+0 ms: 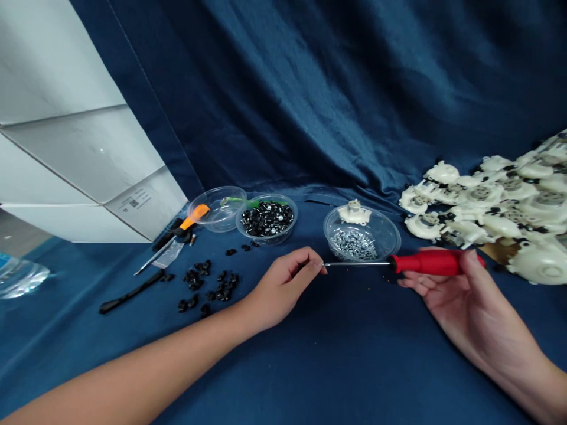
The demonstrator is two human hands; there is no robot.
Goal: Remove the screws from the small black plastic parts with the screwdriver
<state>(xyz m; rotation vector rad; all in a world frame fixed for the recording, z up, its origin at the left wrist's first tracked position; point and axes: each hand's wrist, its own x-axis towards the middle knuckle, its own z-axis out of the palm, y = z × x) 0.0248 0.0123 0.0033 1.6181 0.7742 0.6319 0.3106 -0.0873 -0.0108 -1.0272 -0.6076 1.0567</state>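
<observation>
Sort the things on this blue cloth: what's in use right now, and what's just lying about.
In use: red screwdriver, handle in the right hand, tip pinched by the left hand; bowl of silver screws just behind it.
Lying about: orange-handled tool, bowl of black parts, loose black parts, pile of white housings, white box.

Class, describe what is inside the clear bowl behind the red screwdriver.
The clear bowl holds a heap of small silvery pieces; a white part sits at its far rim. The heap hides the bottom.
</observation>
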